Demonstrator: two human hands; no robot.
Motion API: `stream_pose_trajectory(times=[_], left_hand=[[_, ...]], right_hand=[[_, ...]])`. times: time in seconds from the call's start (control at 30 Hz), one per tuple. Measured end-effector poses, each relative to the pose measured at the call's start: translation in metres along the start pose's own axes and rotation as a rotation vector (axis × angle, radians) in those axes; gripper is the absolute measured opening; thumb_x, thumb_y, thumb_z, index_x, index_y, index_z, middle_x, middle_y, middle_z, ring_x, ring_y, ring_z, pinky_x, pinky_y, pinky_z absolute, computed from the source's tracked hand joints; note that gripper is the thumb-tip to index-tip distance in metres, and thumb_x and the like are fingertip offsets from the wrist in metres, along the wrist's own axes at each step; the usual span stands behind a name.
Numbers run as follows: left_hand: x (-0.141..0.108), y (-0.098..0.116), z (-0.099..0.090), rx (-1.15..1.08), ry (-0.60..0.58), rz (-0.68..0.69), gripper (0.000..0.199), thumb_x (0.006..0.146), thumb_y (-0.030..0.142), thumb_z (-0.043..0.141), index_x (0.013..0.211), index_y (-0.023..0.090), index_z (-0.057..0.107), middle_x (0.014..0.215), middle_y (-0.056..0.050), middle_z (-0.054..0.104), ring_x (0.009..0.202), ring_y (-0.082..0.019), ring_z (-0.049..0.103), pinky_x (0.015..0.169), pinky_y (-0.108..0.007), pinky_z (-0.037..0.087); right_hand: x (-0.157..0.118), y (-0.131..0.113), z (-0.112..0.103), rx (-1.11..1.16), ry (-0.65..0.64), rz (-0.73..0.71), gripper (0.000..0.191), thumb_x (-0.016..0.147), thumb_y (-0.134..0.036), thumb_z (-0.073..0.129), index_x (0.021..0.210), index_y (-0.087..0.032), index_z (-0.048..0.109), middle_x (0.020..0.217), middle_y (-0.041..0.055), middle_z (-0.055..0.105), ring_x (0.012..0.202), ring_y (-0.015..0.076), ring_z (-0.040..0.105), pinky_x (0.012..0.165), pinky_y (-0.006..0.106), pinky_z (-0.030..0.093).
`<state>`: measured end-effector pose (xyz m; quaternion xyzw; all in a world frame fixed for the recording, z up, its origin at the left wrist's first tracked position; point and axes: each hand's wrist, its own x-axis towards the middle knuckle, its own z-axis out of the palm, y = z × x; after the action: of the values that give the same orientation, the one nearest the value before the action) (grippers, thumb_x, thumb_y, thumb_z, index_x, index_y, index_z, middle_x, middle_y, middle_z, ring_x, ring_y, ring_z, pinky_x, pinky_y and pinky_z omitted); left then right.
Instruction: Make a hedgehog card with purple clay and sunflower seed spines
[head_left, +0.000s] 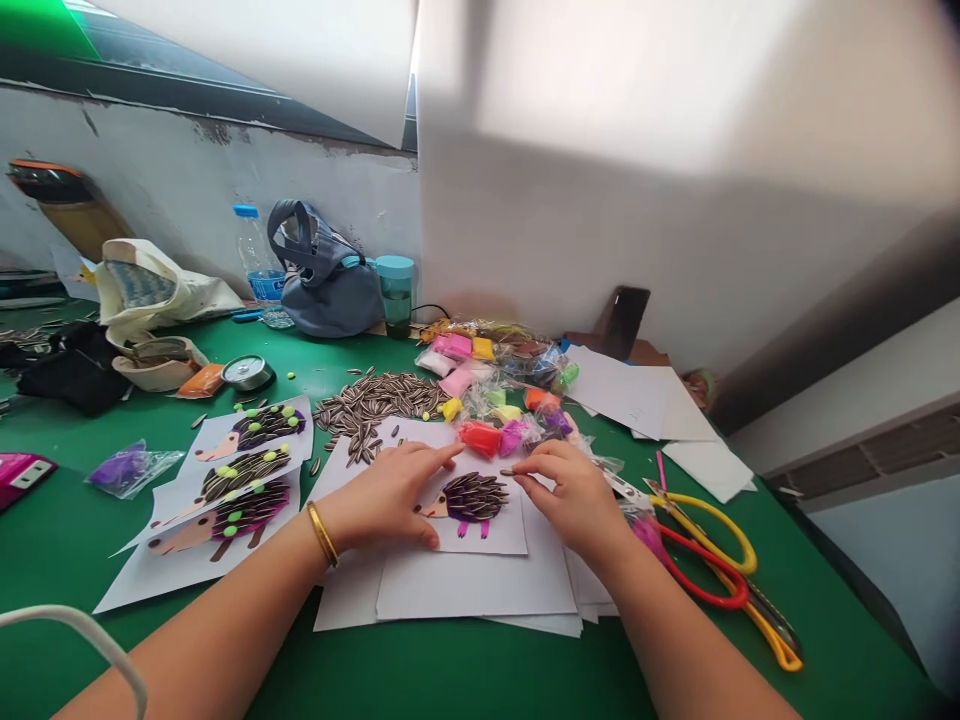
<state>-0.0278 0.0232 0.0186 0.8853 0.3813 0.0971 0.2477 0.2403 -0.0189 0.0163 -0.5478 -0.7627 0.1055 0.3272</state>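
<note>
A small hedgehog picture (474, 500) lies in front of me on a white card, its dark clay back stuck with striped sunflower seeds and its feet pink. My left hand (394, 490) rests on the card's left side, fingers spread around the hedgehog's head. Between the thumb and forefinger of my right hand (574, 495) is a single sunflower seed (508, 472), just off the hedgehog's right side. Sheets of white paper (472, 595) are stacked beneath the card. Beyond it spreads a pile of sunflower seeds (382, 400).
Hedgehog cards (247, 510) overlap at left. Wrapped coloured clay packets (480, 437) lie behind the card. Scissors (701, 550) with red and yellow handles sit right of my right hand. A blue-grey bag (330, 290), a cup (396, 295) and a propped phone (627, 320) stand along the wall.
</note>
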Motion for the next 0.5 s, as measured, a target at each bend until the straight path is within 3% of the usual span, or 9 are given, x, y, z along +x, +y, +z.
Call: stream_pose_trajectory(times=[0.33, 0.5], left_hand=[[0.003, -0.005, 0.008, 0.154, 0.009, -0.048, 0.099, 0.063, 0.044, 0.080, 0.147, 0.032, 0.029, 0.145, -0.008, 0.045, 0.134, -0.031, 0.037, 0.107, -0.044, 0.029], [0.003, -0.007, 0.007, 0.153, 0.003, -0.042, 0.101, 0.063, 0.043, 0.080, 0.147, 0.034, 0.026, 0.145, -0.005, 0.047, 0.134, -0.029, 0.038, 0.106, -0.043, 0.030]], right_hand=[[0.000, -0.010, -0.006, -0.087, -0.296, 0.048, 0.012, 0.077, -0.013, 0.065, 0.073, -0.023, 0.071, 0.078, 0.0006, 0.066, 0.080, 0.0169, 0.059, 0.071, 0.029, 0.040], [-0.001, -0.009, 0.003, -0.138, -0.295, 0.043, 0.012, 0.080, -0.015, 0.064, 0.073, -0.022, 0.070, 0.078, 0.0009, 0.065, 0.081, 0.0165, 0.058, 0.074, 0.029, 0.038]])
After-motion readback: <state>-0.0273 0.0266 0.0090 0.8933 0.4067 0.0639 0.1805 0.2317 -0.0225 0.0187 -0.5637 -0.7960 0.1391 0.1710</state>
